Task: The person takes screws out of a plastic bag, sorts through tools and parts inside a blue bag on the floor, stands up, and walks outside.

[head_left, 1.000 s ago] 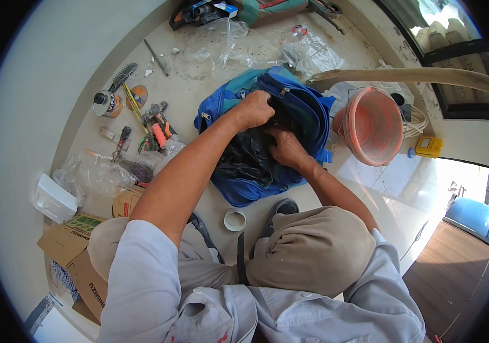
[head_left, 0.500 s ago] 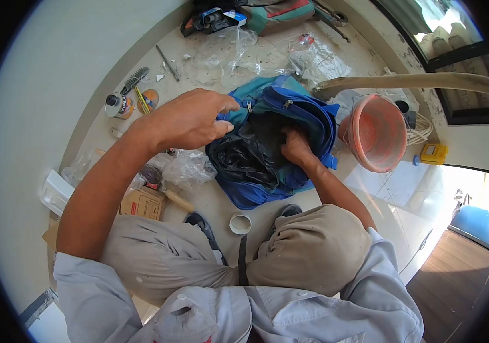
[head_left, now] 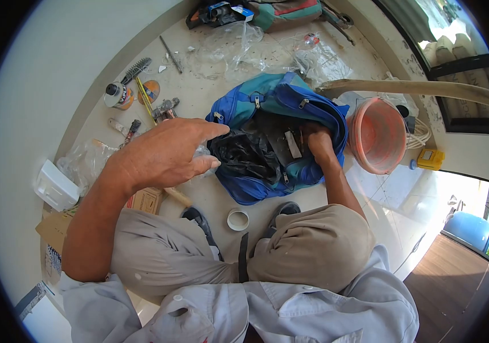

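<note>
Bag: blue-and-teal bag (head_left: 238, 191) – on the floor just beyond the shoes (head_left: 284, 211), mouth wide, zips undone.
Left hand: (head_left: 164, 151) out of the bag, where a second ago it was inside; thumb and forefinger spread, nothing visible between them. It hangs at the bag's left edge; touching or not, cannot tell.
Right hand: (head_left: 318, 140) down in the right side of the bag, farther right than half a second ago; fingers partly hidden, so whether they grip anything cannot be told.
Newly visible: a pale strip (head_left: 293, 144) lies inside, just left of the right hand.
Meaning: one hand now does the handling in the bag, and more of the interior shows.
Bag contents: crumpled black plastic (head_left: 247, 151) fills the left half – it probably hides whatever lies beneath.
Right side: orange bucket (head_left: 378, 136) just beside the bag; a long pole (head_left: 416, 87) reaches past its far side.
Left side: bottle (head_left: 120, 96) by the wall, hammer (head_left: 167, 106) partly behind the left hand.
Far side: clear plastic (head_left: 227, 46) strewn on the floor.
Near side: white cup (head_left: 236, 228) between the shoes.
Obstruction: the left hand and forearm block the view of the floor left of the bag.
</note>
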The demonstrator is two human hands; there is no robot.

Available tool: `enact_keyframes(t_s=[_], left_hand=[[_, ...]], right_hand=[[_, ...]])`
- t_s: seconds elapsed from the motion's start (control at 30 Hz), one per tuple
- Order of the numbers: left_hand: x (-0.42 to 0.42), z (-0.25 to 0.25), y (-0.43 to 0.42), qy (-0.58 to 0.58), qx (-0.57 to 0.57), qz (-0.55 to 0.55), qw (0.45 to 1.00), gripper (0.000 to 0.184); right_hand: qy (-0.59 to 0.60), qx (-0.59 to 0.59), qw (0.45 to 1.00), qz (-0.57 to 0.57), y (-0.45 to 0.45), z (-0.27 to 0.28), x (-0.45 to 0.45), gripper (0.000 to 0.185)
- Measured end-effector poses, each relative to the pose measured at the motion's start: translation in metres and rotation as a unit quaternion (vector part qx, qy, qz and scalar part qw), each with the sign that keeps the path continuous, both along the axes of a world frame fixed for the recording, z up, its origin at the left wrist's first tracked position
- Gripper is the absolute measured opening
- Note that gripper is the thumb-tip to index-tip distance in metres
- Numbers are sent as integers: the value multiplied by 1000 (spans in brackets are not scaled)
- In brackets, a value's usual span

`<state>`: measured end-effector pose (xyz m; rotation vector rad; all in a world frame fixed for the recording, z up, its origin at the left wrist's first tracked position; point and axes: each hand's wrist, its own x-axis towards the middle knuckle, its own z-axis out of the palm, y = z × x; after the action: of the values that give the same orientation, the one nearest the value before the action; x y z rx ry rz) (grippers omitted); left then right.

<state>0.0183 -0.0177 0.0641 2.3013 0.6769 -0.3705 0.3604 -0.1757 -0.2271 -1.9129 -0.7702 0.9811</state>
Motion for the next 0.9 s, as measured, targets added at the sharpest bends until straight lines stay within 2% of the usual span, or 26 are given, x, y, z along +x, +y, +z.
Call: enact_keyframes(t_s=[0.1, 0.13, 0.2, 0.3, 0.4, 0.43, 0.53, 0.63, 0.73, 0.83, 0.9], left_hand=[[2, -9, -2, 9, -12, -29, 999, 57], [2, -13, -3, 9, -18, -34, 999, 57], [3, -19, -5, 9, -30, -43, 999, 57], [7, -24, -8, 10, -40, -51, 998, 55], [16, -26, -11, 30, -63, -54, 996, 55], [16, -27, -11, 21, -62, -52, 997, 55], [14, -27, -12, 9, -62, -47, 997, 56], [13, -22, -7, 28, -64, -40, 997, 58], [15, -22, -3, 47, -65, -29, 996, 59], [18, -22, -2, 52, -64, -22, 996, 60], [18, -25, -2, 54, -67, -21, 996, 61]], right_hand=[[-43, -30, 998, 27, 3, -2, 4, 28], [-91, -36, 993, 60, 2, -1, 3, 29], [-184, -47, 973, 128, 2, 4, -5, 32], [-259, -106, 939, 201, 2, 29, -32, 41], [-243, -195, 923, 224, 5, 21, -43, 48], [-260, -217, 911, 235, 2, 23, -46, 45], [-257, -96, 932, 239, -10, 30, -41, 36], [-88, -96, 970, 205, -11, 41, -24, 28], [-74, -59, 983, 156, -14, 31, -19, 26], [92, -8, 991, 98, -13, 29, -26, 23], [130, -8, 986, 105, -10, 41, -28, 24]])
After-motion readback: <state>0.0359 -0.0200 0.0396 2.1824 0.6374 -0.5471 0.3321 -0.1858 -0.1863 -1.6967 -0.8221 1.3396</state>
